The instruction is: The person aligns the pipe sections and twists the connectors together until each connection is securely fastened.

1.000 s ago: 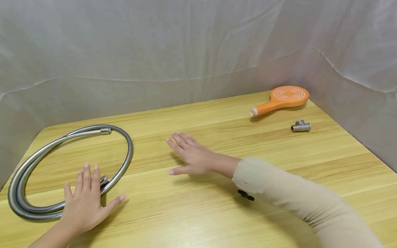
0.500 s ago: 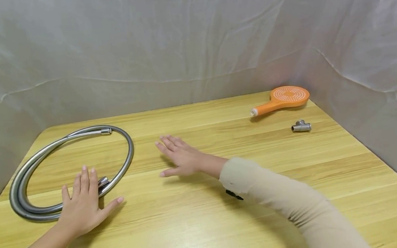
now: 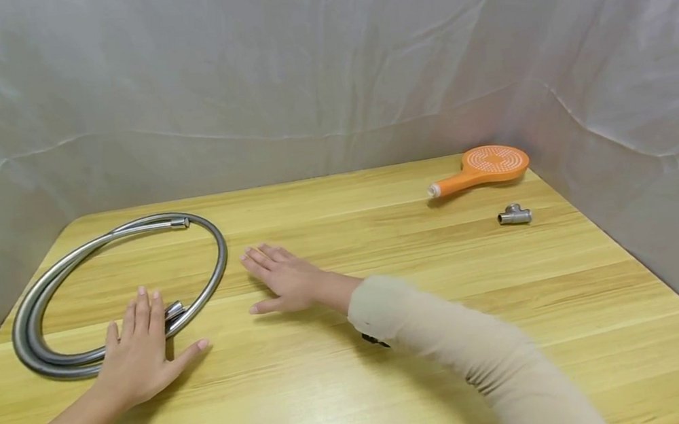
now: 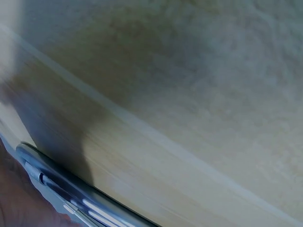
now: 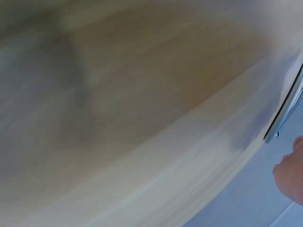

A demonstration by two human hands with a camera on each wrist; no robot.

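Observation:
A coiled metal shower hose [image 3: 35, 337] lies on the left of the wooden table, one end fitting [image 3: 179, 222] at the back of the loop. My left hand [image 3: 135, 361] is palm down over the near side of the coil with its fingers straight, hiding part of the hose beside the other end fitting [image 3: 173, 310]. To the right of the loop, my right hand [image 3: 285, 282] is held palm down, fingers extended toward the hose and nothing in its grasp. The left wrist view shows the hose [image 4: 94, 201] beside the hand's edge.
An orange shower head [image 3: 483, 169] lies face up at the back right of the table [image 3: 356, 388]. Nearer than it sits a small metal tee fitting [image 3: 514, 215]. Grey-white sheeting [image 3: 301, 72] walls the table at the back and sides.
My right hand has moved left across the table, closer to the hose loop. My left hand has shifted slightly left and nearer, uncovering more of the near end fitting.

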